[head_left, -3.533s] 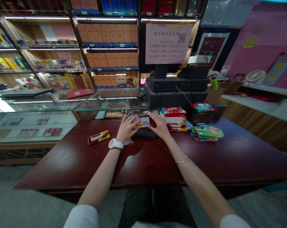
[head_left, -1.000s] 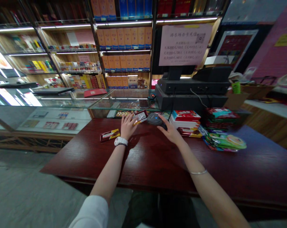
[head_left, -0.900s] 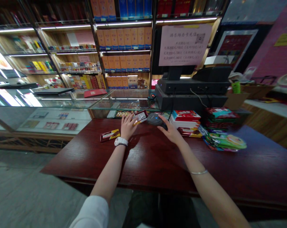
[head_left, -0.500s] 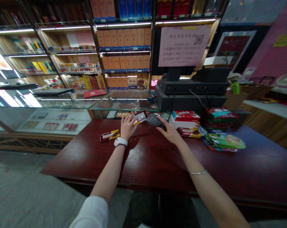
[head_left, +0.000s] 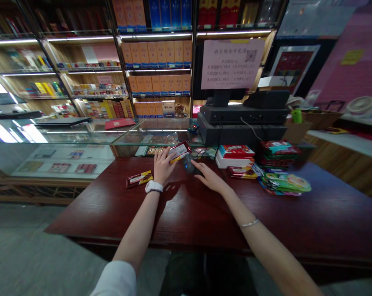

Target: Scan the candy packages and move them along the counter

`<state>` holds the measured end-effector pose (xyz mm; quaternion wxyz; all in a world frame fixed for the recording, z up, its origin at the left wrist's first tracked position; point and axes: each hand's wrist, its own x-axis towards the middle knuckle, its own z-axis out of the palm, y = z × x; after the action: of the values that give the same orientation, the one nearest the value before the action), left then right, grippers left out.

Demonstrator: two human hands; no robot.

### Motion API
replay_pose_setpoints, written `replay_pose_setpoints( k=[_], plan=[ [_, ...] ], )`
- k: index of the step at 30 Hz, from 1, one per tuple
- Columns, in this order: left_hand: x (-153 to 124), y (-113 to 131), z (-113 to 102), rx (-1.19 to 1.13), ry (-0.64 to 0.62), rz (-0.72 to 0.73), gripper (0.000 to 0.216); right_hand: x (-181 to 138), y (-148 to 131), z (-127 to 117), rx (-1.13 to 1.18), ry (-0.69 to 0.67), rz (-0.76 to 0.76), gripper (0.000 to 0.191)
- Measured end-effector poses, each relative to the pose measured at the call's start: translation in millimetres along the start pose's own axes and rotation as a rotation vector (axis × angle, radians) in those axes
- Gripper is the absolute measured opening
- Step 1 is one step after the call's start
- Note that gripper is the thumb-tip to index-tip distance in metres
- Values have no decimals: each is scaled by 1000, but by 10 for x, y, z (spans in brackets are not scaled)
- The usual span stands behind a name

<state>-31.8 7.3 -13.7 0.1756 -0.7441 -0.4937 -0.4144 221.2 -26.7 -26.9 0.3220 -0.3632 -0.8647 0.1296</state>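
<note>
My left hand (head_left: pixel 163 165) is closed on a red and yellow chocolate snack pack (head_left: pixel 180 150), raised above the wooden counter with its barcode label showing. In my right hand (head_left: pixel 211 177) is a dark barcode scanner (head_left: pixel 188 163), tipped up beside the pack and showing a small blue light. The scanner's handle is mostly hidden by the fingers. A second, similar snack pack (head_left: pixel 139 179) lies flat on the counter, left of my left wrist.
Right of my hands sit stacked red and white boxes (head_left: pixel 236 154), another snack pack (head_left: pixel 242 172), green-topped packages (head_left: pixel 284 183) and a pile of dark red packets (head_left: pixel 280 154). Behind stand a monitor with a paper sign (head_left: pixel 229 65) and a glass display case (head_left: pixel 133 137).
My right hand has shifted left and turned the scanner, so its blue light now shows. The pack in my left hand is tilted slightly more. The whole view has shifted a little.
</note>
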Motion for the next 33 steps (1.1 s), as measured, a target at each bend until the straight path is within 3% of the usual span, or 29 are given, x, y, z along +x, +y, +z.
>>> replay_pose_setpoints(
  k=[9, 27, 30, 33],
  plan=[
    [23, 67, -29, -33, 3, 34, 33, -20, 69, 176, 0, -52, 7, 83],
    [8, 204, 18, -95, -72, 121, 32, -21, 70, 248, -59, -89, 28, 66],
    [3, 198, 24, -89, -76, 133, 33, -15, 53, 203, -28, -52, 29, 60],
    [0, 194, 26, -88, -73, 150, 33, 0, 75, 89, 0, 101, 79, 47]
  ],
)
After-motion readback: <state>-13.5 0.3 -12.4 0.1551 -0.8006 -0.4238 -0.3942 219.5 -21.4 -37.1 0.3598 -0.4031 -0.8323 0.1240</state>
